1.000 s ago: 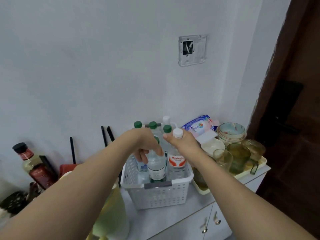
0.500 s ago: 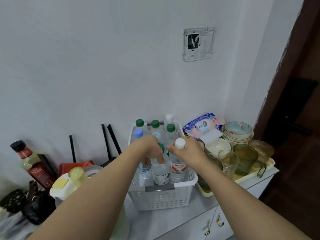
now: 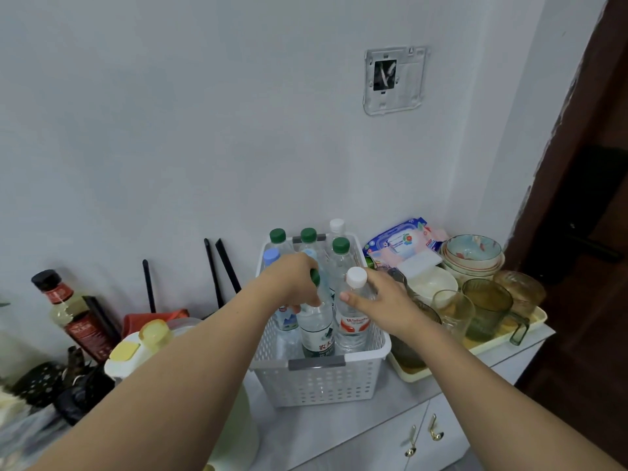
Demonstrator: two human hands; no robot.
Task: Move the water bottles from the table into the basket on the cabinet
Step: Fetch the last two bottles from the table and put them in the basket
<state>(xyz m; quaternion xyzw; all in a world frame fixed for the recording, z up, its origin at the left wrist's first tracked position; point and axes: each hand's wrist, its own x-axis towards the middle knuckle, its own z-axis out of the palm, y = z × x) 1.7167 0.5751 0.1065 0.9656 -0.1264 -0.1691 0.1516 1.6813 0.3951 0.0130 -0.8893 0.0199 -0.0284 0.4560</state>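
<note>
We are seating two bottles in basket: left hand gripping green-capped bottle, right hand gripping white-capped bottle. Next: letting go, lifting hands clear.

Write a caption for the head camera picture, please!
Two hands, left hand and right hand, set a green-capped bottle and a white-capped bottle into the white basket.

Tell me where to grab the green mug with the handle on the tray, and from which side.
Take the green mug by its handle, which sticks out toward the tray's near right edge. Come from the front right: glasses stand close on its left and behind it, and that side looks open. It stands upright, so keep it level.
</note>
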